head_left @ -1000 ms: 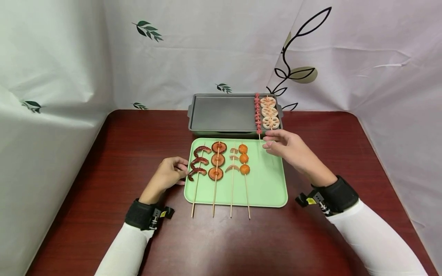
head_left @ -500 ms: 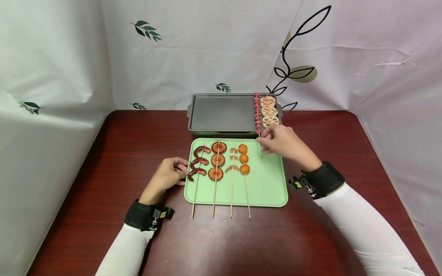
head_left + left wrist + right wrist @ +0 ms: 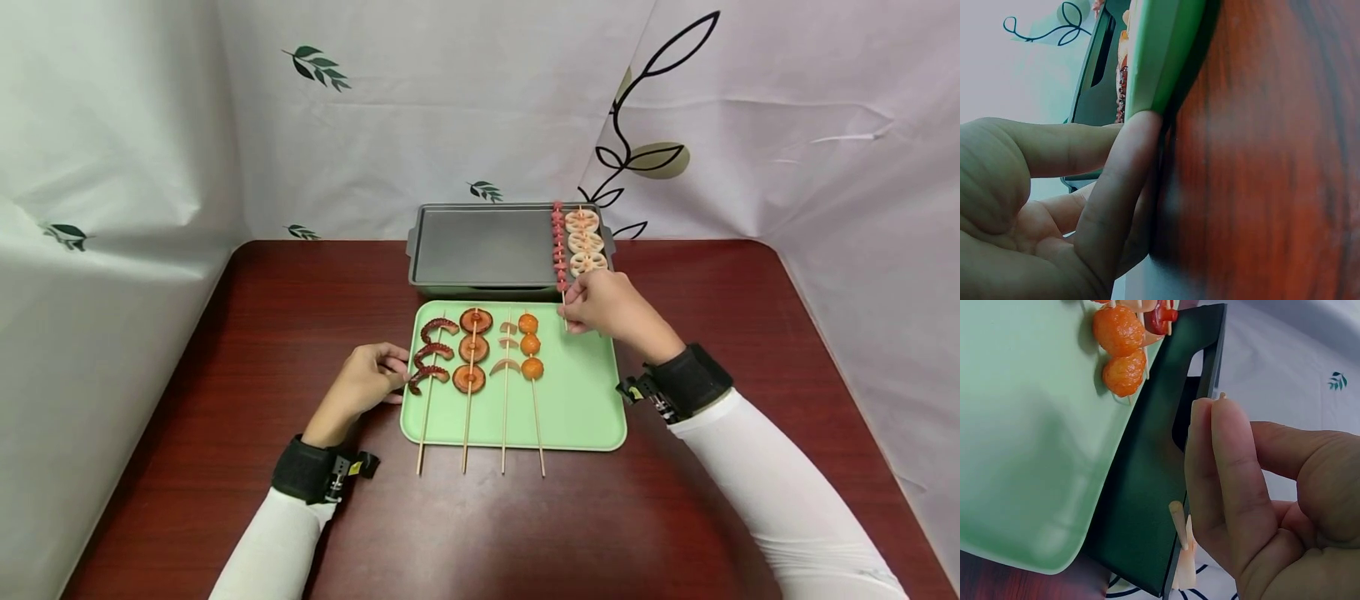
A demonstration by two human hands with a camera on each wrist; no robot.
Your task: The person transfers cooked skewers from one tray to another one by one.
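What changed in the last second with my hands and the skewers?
The right hand moved left toward the dark tray, and its fingers closed on the stick end of the red skewer. The left hand stayed at the green tray edge; the other skewers did not move.

A tray lies mid-bench with four skewers side by side on it. Behind it, touching, sits a pan; two skewers lie along the pan's right edge.

The right hand pinches the stick end of the red skewer at the green tray's far right corner. The left hand touches the tray's left edge. The grey pan stands at the table's far edge.
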